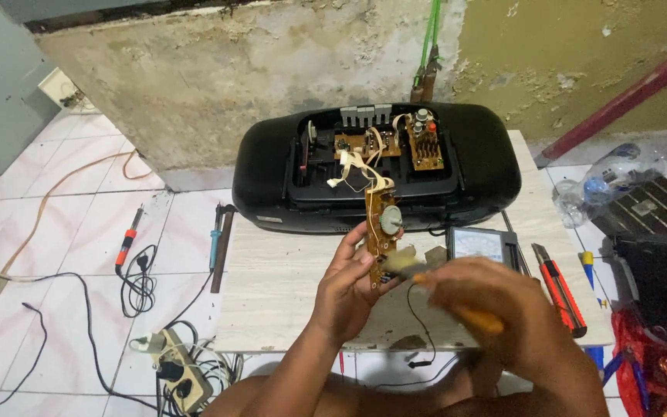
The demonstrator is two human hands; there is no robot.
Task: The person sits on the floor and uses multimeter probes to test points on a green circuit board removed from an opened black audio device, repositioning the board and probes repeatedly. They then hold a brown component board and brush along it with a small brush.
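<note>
Holding one circuit board [380,228], left hand [347,289].

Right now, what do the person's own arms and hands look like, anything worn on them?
Both forearms are bare: no sleeves, gloves, watch or bands show. The left hand is sharp enough to show no rings on its fingers. The right hand is blurred, so small details there cannot be told.
</note>
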